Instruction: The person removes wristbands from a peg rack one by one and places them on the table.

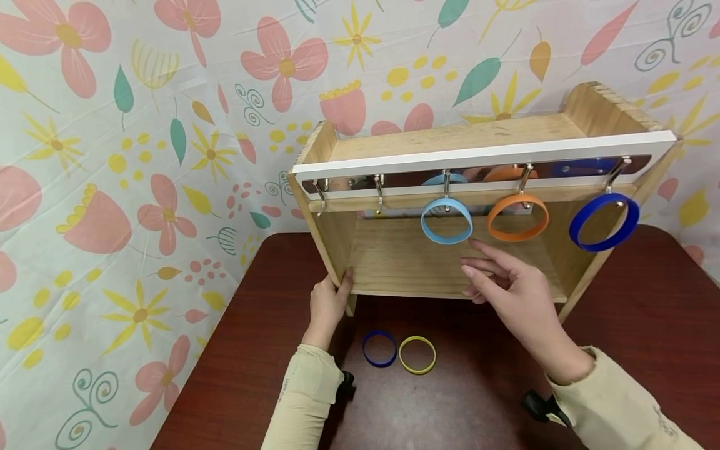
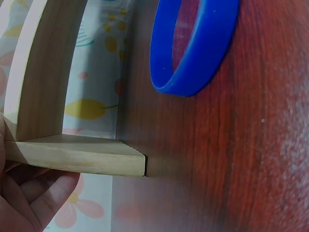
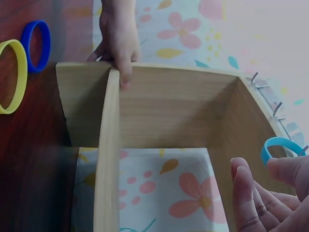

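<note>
Left hand (image 1: 328,306) grips the pale wooden shelf unit (image 1: 405,265). Right hand (image 1: 520,294), fingers loosely extended, empty, is just beside the hanging light-blue round band (image 1: 450,240). Only the head view shows the hanging orange round band (image 1: 517,237).

Bright head view, pale glare on table (image 1: 439,409), dimmer wrist views

- Left hand (image 1: 328,307): most fingers hidden from me behind the side of the wooden rack (image 1: 405,259); left edge crops the hand in its own wrist view;
- Right hand (image 3: 273,203): cropped right and bottom in its wrist view;
- Light-blue ring (image 3: 277,140): partly covered there by the thumb;
- Yellow ring (image 3: 22,79): cut by the same view's left edge;
- Dark-blue table ring (image 2: 207,53): cut by the left wrist view's top edge;
- Right sleeve (image 1: 619,400): print too small to read.
</note>
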Available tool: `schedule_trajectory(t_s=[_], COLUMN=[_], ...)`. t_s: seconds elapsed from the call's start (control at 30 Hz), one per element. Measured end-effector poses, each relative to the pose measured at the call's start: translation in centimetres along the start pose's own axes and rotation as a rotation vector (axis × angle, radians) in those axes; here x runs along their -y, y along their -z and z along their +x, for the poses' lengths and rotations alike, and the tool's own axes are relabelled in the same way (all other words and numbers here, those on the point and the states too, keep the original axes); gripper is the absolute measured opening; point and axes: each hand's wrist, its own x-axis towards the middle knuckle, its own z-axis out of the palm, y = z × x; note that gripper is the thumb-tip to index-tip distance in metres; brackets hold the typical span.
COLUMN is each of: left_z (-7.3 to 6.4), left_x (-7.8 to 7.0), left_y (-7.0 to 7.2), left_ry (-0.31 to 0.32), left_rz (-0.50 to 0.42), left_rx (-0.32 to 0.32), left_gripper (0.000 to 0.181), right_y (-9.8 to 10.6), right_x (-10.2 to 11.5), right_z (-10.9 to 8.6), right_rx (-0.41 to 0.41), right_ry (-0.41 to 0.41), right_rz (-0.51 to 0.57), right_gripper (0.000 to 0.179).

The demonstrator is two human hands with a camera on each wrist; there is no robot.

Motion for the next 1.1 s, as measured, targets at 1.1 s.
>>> schedule_trajectory(t_s=[1.1], left_z=[0.0], left_x=[0.4], left_y=[-0.2], left_ry=[-0.012], left_rz=[-0.009], left_rx=[-0.012], left_gripper=[0.036], right_y=[-1.6], right_x=[1.7], right_z=[1.2], right_rx=[-0.086], right_ry=[0.026], right_rz=[0.373], right_gripper=[0.021])
